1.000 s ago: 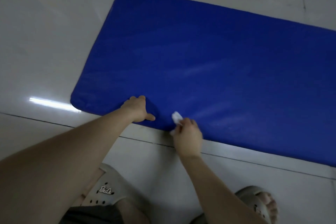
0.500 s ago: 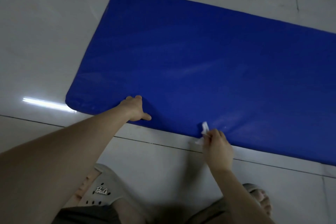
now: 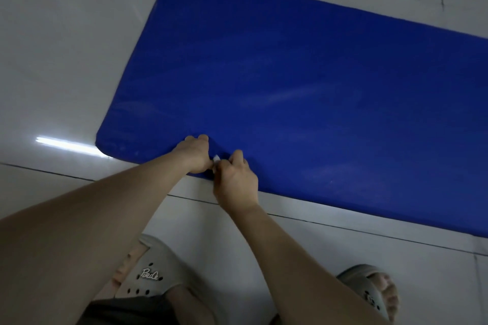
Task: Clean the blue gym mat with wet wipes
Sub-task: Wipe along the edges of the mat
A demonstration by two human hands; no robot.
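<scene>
The blue gym mat (image 3: 303,82) lies flat on the pale tiled floor, running from the near left to the far right. My left hand (image 3: 194,154) grips the mat's near edge close to its left corner, fingers curled over the top. Right beside it, my right hand (image 3: 236,181) pinches a small white wet wipe (image 3: 216,158) against the mat's near edge. Only a corner of the wipe shows between the two hands.
The grey-white tiled floor (image 3: 66,47) surrounds the mat, with a bright light reflection (image 3: 68,144) at the left. My feet in pale clogs (image 3: 150,276) stand just in front of the mat's near edge.
My right hand has slid the wipe left along the mat's near edge, back up against my left hand. The left hand has kept its hold on the edge.
</scene>
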